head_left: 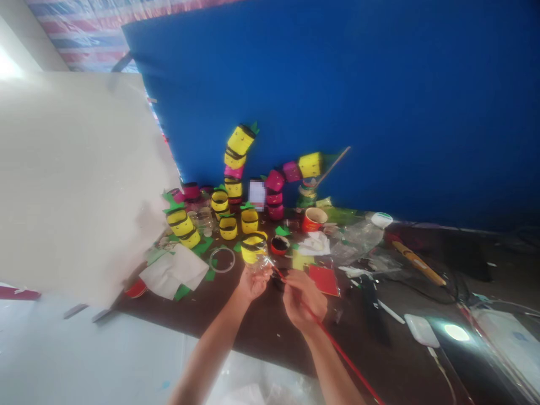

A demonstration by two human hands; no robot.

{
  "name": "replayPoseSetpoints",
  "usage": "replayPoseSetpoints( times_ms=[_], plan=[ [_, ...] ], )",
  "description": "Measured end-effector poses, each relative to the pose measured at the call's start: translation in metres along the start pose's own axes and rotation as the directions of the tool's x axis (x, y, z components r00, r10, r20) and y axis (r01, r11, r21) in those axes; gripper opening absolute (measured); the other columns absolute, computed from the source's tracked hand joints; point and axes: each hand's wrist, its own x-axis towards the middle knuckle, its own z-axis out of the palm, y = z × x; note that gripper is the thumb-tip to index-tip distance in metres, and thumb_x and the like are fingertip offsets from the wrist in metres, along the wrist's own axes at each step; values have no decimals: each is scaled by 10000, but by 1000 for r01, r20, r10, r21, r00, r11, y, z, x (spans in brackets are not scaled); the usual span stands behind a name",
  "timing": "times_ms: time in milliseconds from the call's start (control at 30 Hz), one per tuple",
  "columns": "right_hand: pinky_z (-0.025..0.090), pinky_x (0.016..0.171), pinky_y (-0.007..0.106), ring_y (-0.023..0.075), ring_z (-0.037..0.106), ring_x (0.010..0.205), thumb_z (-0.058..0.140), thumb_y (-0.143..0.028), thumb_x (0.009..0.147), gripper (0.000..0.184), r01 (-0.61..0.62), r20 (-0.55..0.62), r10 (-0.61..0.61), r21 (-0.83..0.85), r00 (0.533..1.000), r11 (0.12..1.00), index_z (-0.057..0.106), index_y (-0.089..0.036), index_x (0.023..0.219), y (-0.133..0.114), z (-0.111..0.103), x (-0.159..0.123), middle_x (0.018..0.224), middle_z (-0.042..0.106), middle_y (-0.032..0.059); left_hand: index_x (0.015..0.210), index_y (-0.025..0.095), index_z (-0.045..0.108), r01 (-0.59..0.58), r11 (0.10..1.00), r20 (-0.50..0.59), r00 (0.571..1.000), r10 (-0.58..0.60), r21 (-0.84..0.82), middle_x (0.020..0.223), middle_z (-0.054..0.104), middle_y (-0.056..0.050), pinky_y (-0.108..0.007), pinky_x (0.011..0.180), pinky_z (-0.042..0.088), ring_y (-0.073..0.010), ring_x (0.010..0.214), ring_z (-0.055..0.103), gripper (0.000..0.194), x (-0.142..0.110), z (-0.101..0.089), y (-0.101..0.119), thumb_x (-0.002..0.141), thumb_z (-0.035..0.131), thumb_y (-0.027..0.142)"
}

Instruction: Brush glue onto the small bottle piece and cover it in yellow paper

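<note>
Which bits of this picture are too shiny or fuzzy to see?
Head view: white glare at lower right, beside the white box; the upper left edge is washed out. Head view: a patch behind the held yellow cup is blocky, and the red stick looks smeary at its tip.

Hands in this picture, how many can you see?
2. The left hand is near the middle, holding a clear yellow-banded container; the right hand, beside it, holds a long red-handled brush. No other hands show.

Left hand [255,282] holds yellow-banded cup [254,254]; right hand [305,301], red brush [333,343], tip at cup.
</note>
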Motion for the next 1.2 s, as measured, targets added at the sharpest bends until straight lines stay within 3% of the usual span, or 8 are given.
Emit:
replayPoseSetpoints(
  times_ms=[200, 500, 833, 1000, 1200],
  plan=[
    [587, 675, 357, 200, 690, 729, 585, -65, 772, 168, 9, 14, -9, 12, 1000, 1000, 612, -215, 844, 2, 2, 0, 727, 680, 39, 895, 141, 569, 14, 1000, -2, 1000, -14, 9, 668, 500, -14, -114, 317, 298, -43, 421, 363, 198, 2, -4, 0, 888, 428, 280],
    [591, 676, 351, 190, 685, 728, 592, -55, 767, 178, 4, 15, -4, 6, 1000, 1000, 611, -209, 854, 0, 2, 0, 746, 679, 48, 852, 118, 564, 27, 999, 0, 1000, -27, 20, 640, 468, -1, -105, 322, 306, -27, 400, 310, 253, -2, 3, 1, 907, 393, 296],
    [587, 656, 343, 187, 680, 711, 563, -72, 785, 158, 2, 5, -2, 17, 1000, 1000, 598, -216, 837, -3, -4, 6, 722, 664, 39, 804, 157, 558, 19, 999, 34, 999, -21, 45, 608, 436, 24, -104, 332, 280, -22, 378, 264, 189, 1, -2, 0, 881, 432, 276],
    [589, 682, 337, 181, 682, 725, 566, -74, 787, 153, -10, 47, 10, -4, 999, 1000, 606, -211, 841, 0, -4, 5, 746, 671, 44, 752, 145, 553, 38, 997, 55, 998, -42, 66, 581, 408, 40, -111, 328, 263, -10, 353, 205, 241, 0, 0, 2, 897, 422, 285],
    [590, 686, 352, 187, 679, 736, 567, -56, 778, 177, 17, 16, -18, 17, 1000, 1000, 605, -212, 852, -1, -4, 6, 753, 672, 44, 779, 87, 598, 68, 993, 71, 995, -75, 92, 580, 454, 18, -113, 321, 286, 2, 332, 219, 384, 1, -3, 2, 919, 383, 372]
  ],
)
